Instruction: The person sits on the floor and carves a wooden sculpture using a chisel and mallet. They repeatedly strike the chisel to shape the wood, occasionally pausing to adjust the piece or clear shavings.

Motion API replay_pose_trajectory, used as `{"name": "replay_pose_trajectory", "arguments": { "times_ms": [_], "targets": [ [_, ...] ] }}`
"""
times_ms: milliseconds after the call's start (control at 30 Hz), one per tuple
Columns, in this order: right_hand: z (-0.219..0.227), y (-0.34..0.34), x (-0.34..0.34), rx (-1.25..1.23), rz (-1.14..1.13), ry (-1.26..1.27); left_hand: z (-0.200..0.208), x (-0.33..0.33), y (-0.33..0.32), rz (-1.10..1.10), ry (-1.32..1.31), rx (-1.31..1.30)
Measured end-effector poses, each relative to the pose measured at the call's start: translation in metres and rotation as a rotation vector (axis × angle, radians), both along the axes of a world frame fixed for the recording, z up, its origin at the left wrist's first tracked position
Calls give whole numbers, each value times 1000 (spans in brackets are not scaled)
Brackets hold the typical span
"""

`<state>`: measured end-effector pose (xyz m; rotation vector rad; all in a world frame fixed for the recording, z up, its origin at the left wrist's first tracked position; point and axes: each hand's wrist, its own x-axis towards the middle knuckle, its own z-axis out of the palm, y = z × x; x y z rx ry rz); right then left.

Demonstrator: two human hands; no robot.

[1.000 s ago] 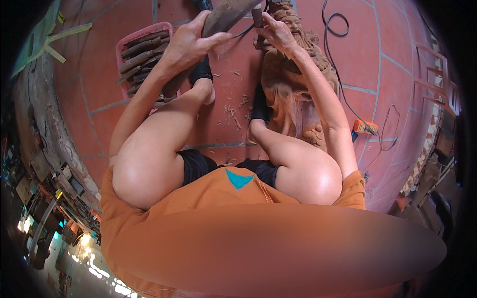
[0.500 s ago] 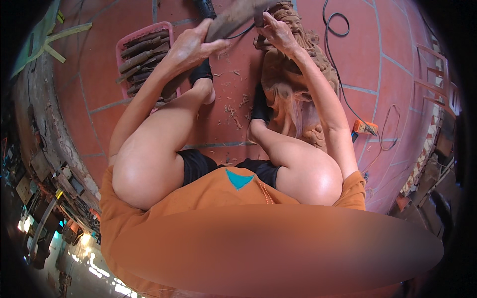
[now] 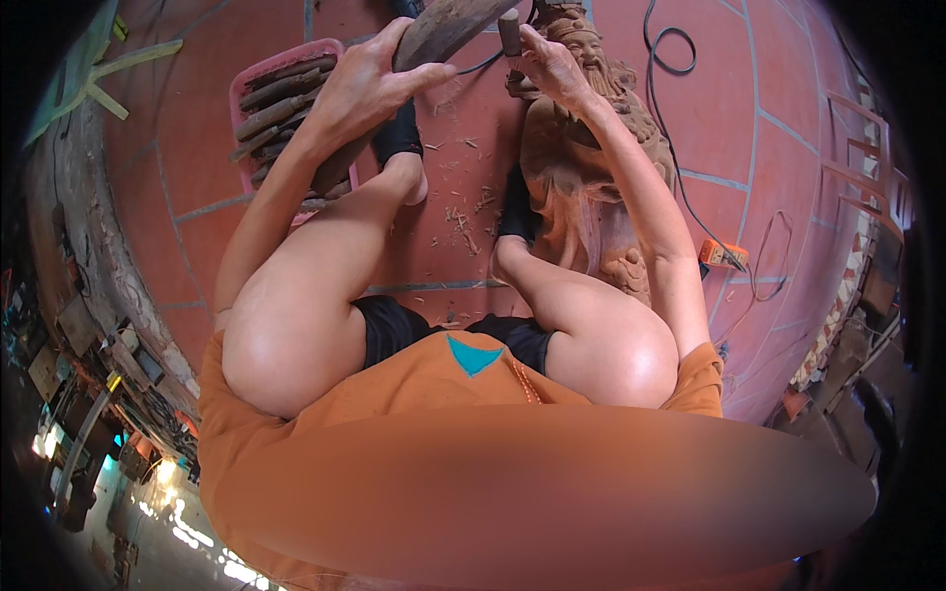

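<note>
My left hand [image 3: 367, 87] is closed round a thick, dark wooden club [image 3: 458, 34], with the thumb stretched out beneath it. The club slants up and right, out past the top edge. In my right hand [image 3: 554, 71], the fingers grip a chisel by its short wooden handle [image 3: 509, 32]. The chisel's blade cannot be made out. Just right of that hand is the head of a carved wooden statue [image 3: 557, 158], a bearded figure in robes. It lies on the floor alongside my right leg, and my right forearm passes over it.
A pink basket [image 3: 236, 118] holding several dark wood-handled tools stands by my left leg. Wood shavings [image 3: 460, 222] litter the red tiles between my feet. At right lie a black cable [image 3: 650, 98] and an orange meter-like device [image 3: 724, 254]. Wooden clutter lines the left side.
The club has swung away from the chisel handle toward the left, so the handle's end now shows. My right hand has barely moved. The statue lies as before.
</note>
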<state>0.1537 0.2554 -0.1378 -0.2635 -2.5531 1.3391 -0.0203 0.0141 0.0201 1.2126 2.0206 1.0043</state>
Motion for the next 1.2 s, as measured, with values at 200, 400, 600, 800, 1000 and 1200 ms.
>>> {"name": "replay_pose_trajectory", "arguments": {
  "times_ms": [200,400,600,800,1000,1200],
  "targets": [
    [-2,0,1,127,10,-78,-9,8,-2,9,-76,62],
    [1,-2,1,196,4,-29,-16,0,-3,-7,-37,-117],
    [0,0,0,166,8,-87,-20,7,-3,36,-153,-39],
    [3,2,2,127,-98,-72,-32,1,-6,-7,22,-117],
    [30,15,21,-95,-184,15,-26,-1,-16,53,-85,-66],
    [32,5,39,-100,-174,-43,-17,5,-16,12,-165,-182]
  ]
}}
